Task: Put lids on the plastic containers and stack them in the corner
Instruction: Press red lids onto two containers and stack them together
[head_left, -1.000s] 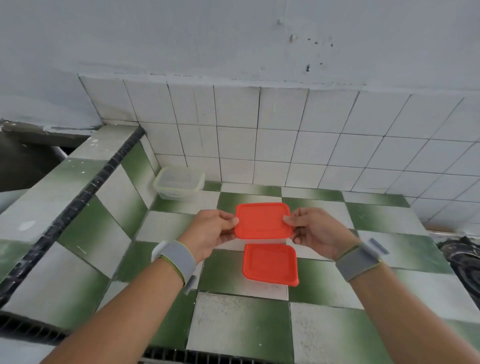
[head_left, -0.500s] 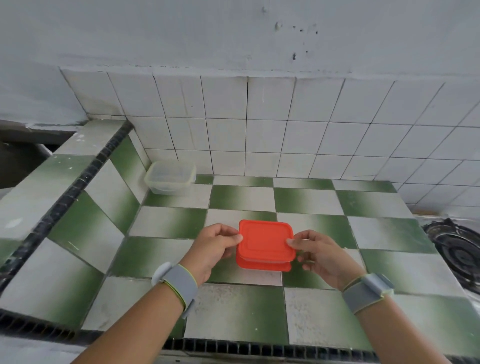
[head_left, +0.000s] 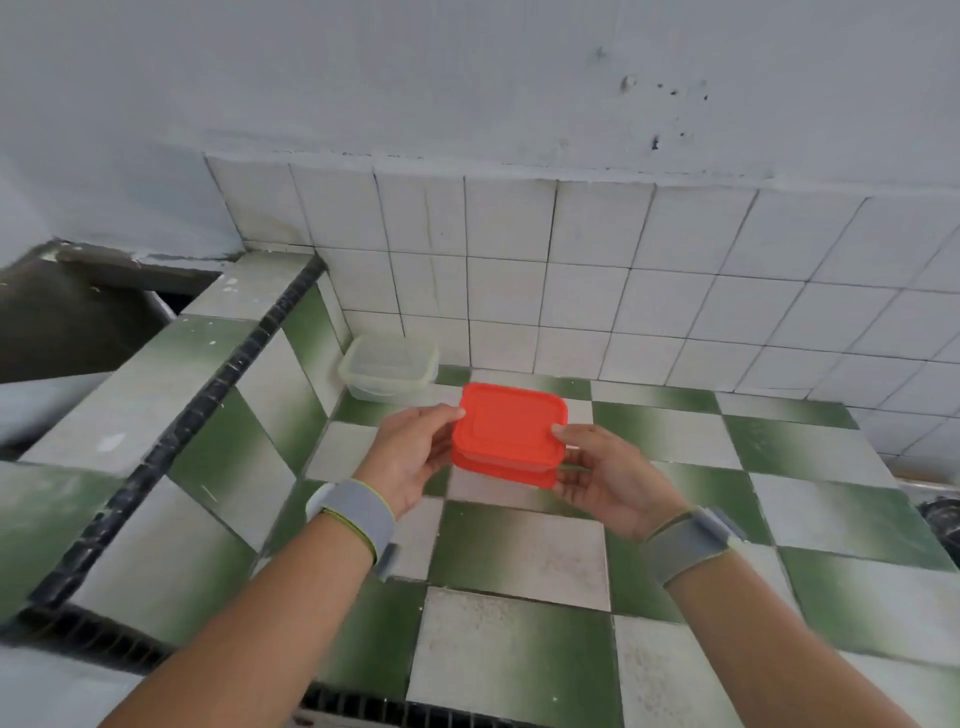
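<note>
Two orange containers (head_left: 508, 434) with orange lids sit one on top of the other, held above the tiled counter. My left hand (head_left: 410, 457) grips the stack's left side and my right hand (head_left: 605, 475) grips its right side, thumb on the top lid. A clear plastic container (head_left: 388, 368) with a clear lid stands in the back left corner, against the white wall tiles, just beyond the orange stack.
The green and white checkered counter (head_left: 519, 551) stretches to the right. A raised tiled ledge (head_left: 171, 415) with a black strip borders the left side. A dark stove burner (head_left: 943, 512) peeks in at the right edge.
I set the lidded orange container onto the other one, then lifted both off the counter and carried them back toward the corner.
</note>
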